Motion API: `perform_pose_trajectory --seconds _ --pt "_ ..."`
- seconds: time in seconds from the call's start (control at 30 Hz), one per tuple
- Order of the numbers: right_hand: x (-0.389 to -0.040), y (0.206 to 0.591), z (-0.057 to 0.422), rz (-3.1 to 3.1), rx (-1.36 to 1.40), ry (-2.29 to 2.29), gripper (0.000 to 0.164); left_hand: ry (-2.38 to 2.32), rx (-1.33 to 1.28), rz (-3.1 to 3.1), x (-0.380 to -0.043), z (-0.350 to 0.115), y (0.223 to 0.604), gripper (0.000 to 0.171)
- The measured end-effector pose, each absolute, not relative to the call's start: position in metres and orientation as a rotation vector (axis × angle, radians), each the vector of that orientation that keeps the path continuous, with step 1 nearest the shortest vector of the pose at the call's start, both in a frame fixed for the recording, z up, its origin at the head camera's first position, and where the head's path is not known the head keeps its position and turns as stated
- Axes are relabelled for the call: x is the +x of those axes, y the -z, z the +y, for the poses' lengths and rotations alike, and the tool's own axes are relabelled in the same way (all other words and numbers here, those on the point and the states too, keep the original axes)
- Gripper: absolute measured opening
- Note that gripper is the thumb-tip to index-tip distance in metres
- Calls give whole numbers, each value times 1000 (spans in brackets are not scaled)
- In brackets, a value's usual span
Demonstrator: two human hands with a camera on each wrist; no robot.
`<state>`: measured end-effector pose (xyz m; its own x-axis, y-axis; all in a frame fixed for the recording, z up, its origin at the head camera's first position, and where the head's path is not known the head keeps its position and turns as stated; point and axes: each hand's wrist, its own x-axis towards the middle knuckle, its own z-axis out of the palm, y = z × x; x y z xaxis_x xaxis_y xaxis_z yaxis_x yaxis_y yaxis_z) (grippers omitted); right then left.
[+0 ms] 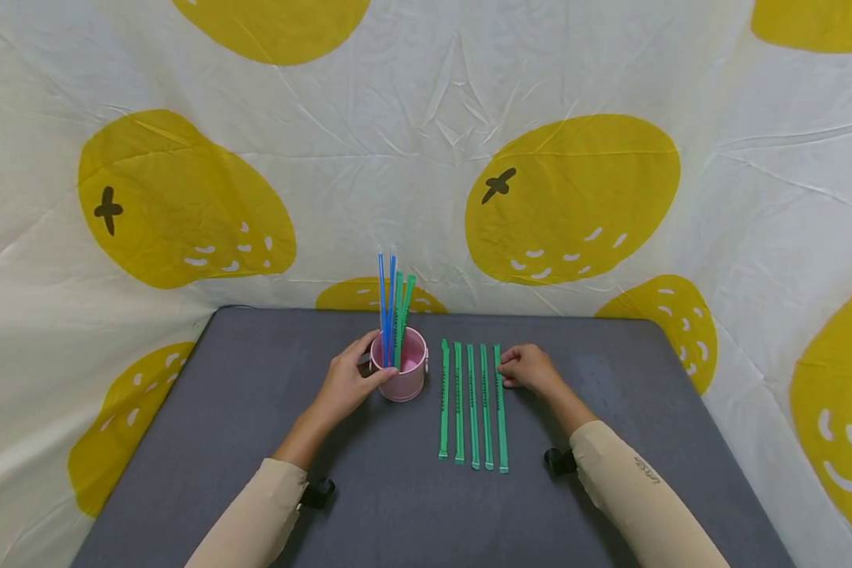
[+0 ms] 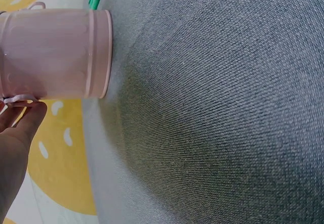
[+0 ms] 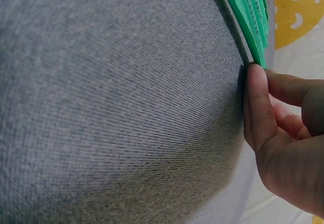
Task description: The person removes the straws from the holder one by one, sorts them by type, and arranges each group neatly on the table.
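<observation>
A small pink bucket [image 1: 401, 386] stands upright on the table, with two blue straws [image 1: 383, 300] in clear wrappers and two green wrapped straws [image 1: 406, 304] upright in it. My left hand [image 1: 348, 380] grips the bucket at its left side, thumb at the near rim; the left wrist view shows fingers by the bucket's handle joint. Several green wrapped straws [image 1: 472, 410] with dark print lie side by side to the bucket's right. My right hand [image 1: 530, 368] pinches the upper part of the rightmost green straw [image 1: 502, 434], which still lies along the table.
The table has a dark grey cloth top [image 1: 255, 410]. Behind it hangs a white curtain [image 1: 397, 189] printed with yellow fruit, close to the table's far edge. A dark wrist camera [image 1: 318, 493] sits at the left cuff, another camera [image 1: 559, 462] at the right.
</observation>
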<state>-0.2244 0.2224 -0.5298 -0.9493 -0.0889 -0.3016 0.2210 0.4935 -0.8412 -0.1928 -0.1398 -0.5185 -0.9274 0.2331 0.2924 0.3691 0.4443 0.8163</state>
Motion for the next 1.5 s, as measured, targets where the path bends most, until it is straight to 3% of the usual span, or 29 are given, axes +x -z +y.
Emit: perform_pose_trajectory --seconds 0.57,1.1,1.5 --pt "-227 534 216 2575 151 1314 15 1484 -533 -2560 -194 -138 516 76" --pt "-224 532 222 2606 90 1335 20 1498 -532 -2561 -193 -138 520 76" --pt "-232 520 197 2753 -236 1434 24 1479 -535 -2553 -192 -140 519 76"
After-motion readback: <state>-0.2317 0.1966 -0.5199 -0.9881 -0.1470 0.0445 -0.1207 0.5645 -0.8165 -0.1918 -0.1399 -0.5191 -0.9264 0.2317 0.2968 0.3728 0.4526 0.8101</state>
